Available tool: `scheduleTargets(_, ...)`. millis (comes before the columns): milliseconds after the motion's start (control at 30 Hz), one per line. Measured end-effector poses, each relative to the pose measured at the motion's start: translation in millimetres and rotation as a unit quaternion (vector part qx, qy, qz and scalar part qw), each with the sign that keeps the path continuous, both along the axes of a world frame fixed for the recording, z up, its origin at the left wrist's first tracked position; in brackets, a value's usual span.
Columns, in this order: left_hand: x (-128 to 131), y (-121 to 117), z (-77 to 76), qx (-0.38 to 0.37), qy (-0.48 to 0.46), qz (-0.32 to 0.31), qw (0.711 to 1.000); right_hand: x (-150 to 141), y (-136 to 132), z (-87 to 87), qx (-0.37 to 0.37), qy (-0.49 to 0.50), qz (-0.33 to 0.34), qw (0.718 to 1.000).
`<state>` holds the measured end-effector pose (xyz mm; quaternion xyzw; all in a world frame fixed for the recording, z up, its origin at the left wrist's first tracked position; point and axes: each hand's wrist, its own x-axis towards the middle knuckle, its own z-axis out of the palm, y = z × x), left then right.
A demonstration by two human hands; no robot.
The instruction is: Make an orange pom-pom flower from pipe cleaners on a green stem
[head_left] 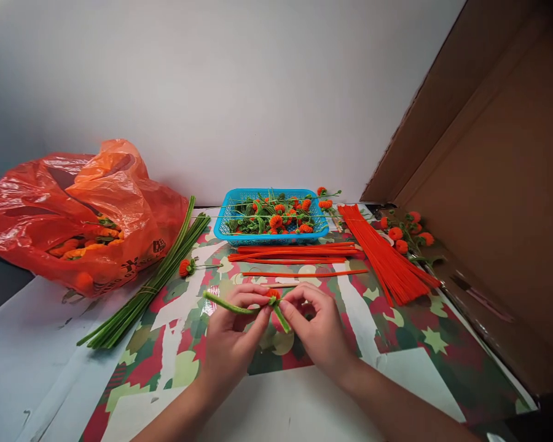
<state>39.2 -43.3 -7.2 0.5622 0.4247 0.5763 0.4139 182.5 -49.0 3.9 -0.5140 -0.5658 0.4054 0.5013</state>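
Note:
Between my two hands is a small orange pipe-cleaner pumpkin [273,294] with a green pipe cleaner [230,304] at its top. One green end sticks out to the left over my left fingers, and a short end points down to the right. My left hand [234,325] pinches the pumpkin and green stem from the left. My right hand [317,320] closes thumb and finger on the green piece from the right. Just beyond my fingers lie a thin wooden stick [281,285] and a single orange pipe cleaner [306,274].
A blue basket [221,228] holds several orange pumpkins with green stems. Bundled green pipe cleaners [152,288] lie left, beside an orange plastic bag [133,215]. Orange pipe cleaners [387,258] fan out right, near more pumpkins [396,233] and a cardboard wall [488,184].

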Motion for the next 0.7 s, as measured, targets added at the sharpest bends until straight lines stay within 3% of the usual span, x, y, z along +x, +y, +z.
scheduleTargets(100,-5.1,0.4,4.4,0.002,-0.002,-0.033,0.999,1.4,-0.3,0.2,-0.015,0.016,0.025,0.999)
scheduleTargets(167,-14.3,7.0,11.4,-0.063,-0.049,-0.119,0.990,4.5,0.4,1.1,0.028,-0.019,0.038,0.999)
scheduleTargets(233,-26.5,17.6,19.1,-0.166,-0.140,-0.198,0.956,9.0,2.2,1.9,0.096,-0.082,0.042,0.991)
scheduleTargets(300,-37.8,28.0,24.7,-0.227,-0.174,-0.200,0.937,13.8,4.8,2.0,0.157,-0.141,0.046,0.976)
scheduleTargets(333,-41.8,31.8,26.1,-0.235,-0.167,-0.170,0.942,15.9,6.2,1.5,0.181,-0.168,0.047,0.968)
scheduleTargets(400,-44.6,34.6,26.3,-0.170,-0.089,-0.074,0.979,18.6,8.7,-0.2,0.216,-0.220,0.047,0.950)
scheduleTargets(467,-40.7,31.4,24.2,-0.058,0.066,-0.039,0.995,19.3,10.3,-2.4,0.231,-0.266,0.050,0.935)
scheduleTargets(567,-29.7,22.2,19.6,0.060,0.270,-0.085,0.957,18.0,10.8,-5.7,0.241,-0.315,0.064,0.916)
scheduleTargets(700,-23.2,18.7,15.2,0.119,0.364,-0.101,0.918,16.1,10.0,-7.8,0.254,-0.348,0.079,0.899)
